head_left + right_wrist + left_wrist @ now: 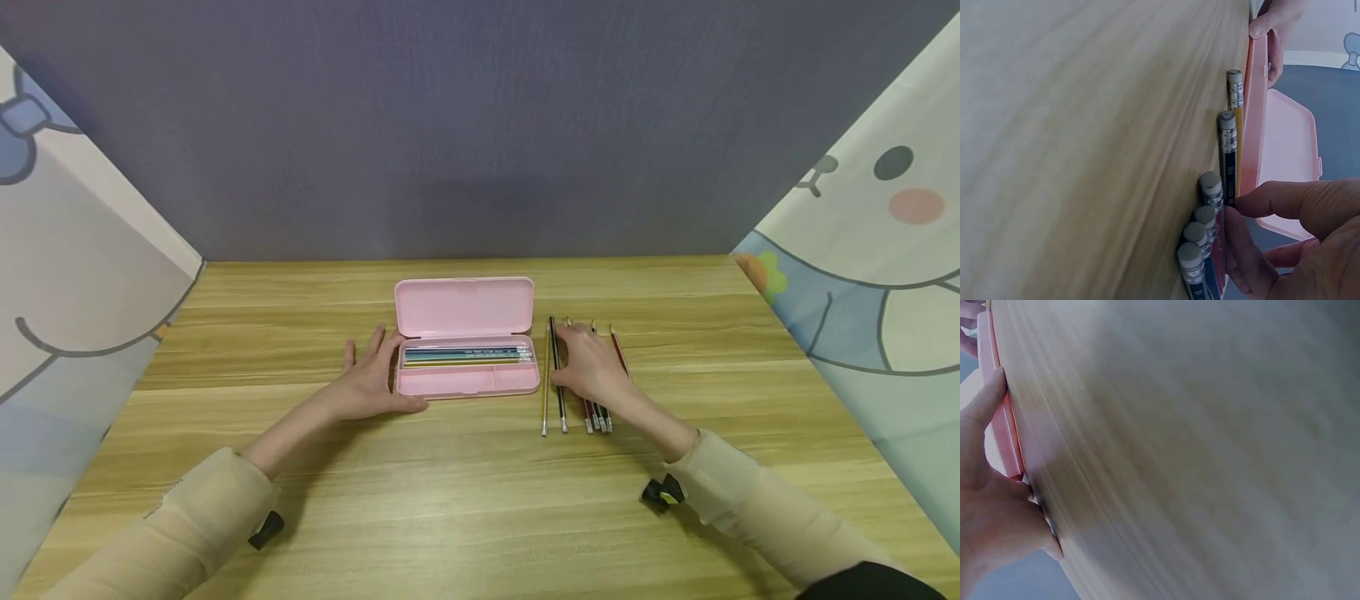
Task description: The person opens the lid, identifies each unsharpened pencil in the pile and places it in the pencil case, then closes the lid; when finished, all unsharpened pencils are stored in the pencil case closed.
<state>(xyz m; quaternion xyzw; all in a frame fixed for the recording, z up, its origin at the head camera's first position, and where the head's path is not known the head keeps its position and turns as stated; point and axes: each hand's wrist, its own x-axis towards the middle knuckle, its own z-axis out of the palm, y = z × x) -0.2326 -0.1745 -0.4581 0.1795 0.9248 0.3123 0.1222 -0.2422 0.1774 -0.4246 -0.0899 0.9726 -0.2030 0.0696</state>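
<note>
One right hand, thumb and fingertips pinched on a black pencil that lay on the bench right of the case; a light, level grip seemed best. Crowding that hand: a cluster of loose pencils, easily snagged. Between black pencil and case: one yellow pencil, in the way. One left hand, fingers spread, braced the left end of one pink pencil case. Rear compartment: several stored pencils, lengthwise. Behind: opened lid, then grey panel.
</note>
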